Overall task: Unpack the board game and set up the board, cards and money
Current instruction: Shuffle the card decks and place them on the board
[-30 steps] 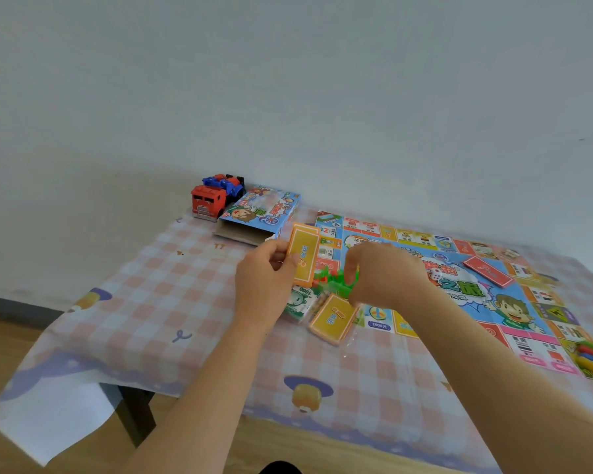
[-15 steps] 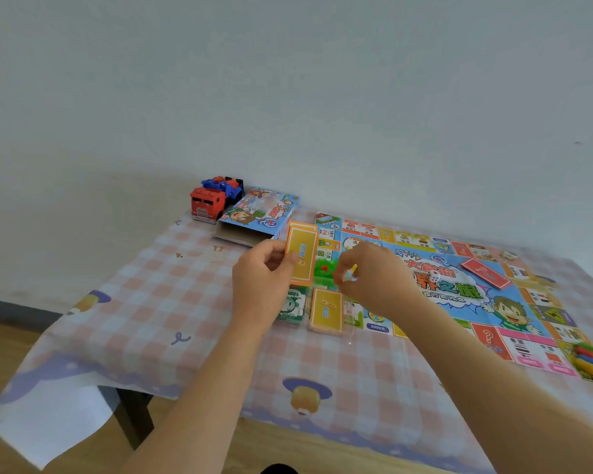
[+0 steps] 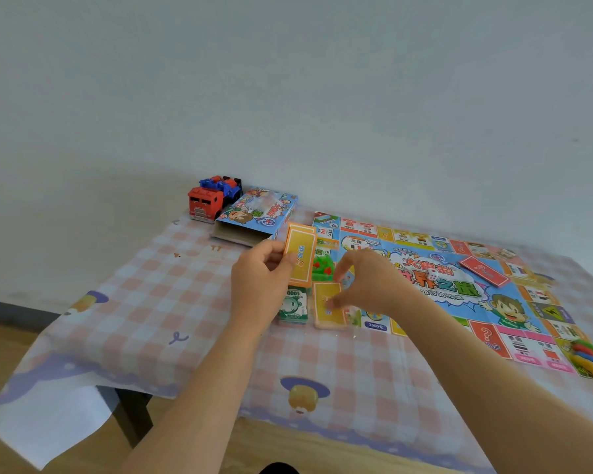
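Observation:
My left hand (image 3: 259, 285) holds a stack of orange-yellow cards (image 3: 301, 256) upright above the table's middle. My right hand (image 3: 370, 285) reaches left with fingers spread, fingertips resting on a second yellow card stack (image 3: 327, 316) that lies flat at the board's near-left edge. Between the hands sits a clump of green plastic houses (image 3: 322, 266). A green money bundle (image 3: 292, 304) lies just left of the flat stack. The colourful game board (image 3: 459, 302) is unfolded on the right, with a red card stack (image 3: 483, 271) and a white die (image 3: 432, 273) on it.
The opened game box (image 3: 257, 217) and a red-and-blue toy truck (image 3: 213, 198) stand at the back left by the wall. Coloured pawns (image 3: 589, 357) lie on the board's near-right corner. A checked tablecloth (image 3: 151, 302) covers the table and hangs over the front edge.
My right hand has let go of the green houses, which now sit on the board, and has dropped to the flat yellow stack. The left hand stays put with its cards.

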The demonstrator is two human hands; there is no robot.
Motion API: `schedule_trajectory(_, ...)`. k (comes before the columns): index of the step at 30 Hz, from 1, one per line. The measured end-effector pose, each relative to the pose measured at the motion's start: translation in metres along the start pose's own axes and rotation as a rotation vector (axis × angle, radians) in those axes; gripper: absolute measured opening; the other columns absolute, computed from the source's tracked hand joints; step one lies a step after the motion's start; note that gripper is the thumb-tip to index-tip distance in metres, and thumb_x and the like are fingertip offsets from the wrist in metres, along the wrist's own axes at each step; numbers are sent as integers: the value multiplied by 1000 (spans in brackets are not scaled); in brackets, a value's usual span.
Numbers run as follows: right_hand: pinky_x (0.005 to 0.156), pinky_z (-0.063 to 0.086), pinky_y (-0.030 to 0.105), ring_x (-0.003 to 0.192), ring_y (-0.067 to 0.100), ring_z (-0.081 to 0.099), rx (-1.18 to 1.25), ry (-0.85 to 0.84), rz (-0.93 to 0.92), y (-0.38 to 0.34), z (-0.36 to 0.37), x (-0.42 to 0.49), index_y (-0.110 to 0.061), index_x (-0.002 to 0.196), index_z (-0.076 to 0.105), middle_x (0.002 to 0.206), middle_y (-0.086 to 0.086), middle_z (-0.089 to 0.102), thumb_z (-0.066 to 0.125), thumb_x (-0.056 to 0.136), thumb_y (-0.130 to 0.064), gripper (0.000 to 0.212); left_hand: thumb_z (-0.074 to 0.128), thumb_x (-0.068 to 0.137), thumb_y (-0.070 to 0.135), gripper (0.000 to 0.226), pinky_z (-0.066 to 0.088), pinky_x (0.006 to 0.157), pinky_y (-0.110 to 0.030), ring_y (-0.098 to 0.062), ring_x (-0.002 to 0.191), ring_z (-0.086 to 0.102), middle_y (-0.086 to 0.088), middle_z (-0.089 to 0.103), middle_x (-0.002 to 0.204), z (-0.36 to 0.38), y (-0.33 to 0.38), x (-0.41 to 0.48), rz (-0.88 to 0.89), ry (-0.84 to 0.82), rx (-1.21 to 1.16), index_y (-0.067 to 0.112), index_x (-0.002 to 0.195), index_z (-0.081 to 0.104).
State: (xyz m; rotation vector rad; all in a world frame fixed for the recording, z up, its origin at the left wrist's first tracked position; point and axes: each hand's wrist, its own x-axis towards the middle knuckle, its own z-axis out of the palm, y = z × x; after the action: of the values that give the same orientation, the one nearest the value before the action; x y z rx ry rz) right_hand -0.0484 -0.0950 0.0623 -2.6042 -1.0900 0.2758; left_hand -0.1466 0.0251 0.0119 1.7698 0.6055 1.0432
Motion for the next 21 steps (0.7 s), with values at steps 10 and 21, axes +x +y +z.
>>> schedule_trajectory(10, 47, 37, 20, 52, 9, 48, 491, 111, 70, 5, -20, 7, -14, 77, 67, 66, -1, 61, 85, 68, -19, 20, 65, 86, 16, 14, 53, 65, -19, -5, 74, 64, 13, 68, 80, 0, 0, 0, -13, 7, -42, 30, 84, 64)
schedule_trajectory(21, 45, 42, 21, 47, 6, 54, 553, 202, 41, 10, -23, 12, -14, 92, 73, 63, -1, 63, 73, 81, -12, 10, 65, 87, 17, 12, 54, 66, -20, -5, 76, 66, 14, 67, 80, 0, 1, 0, -29, -8, -56, 28, 86, 63)
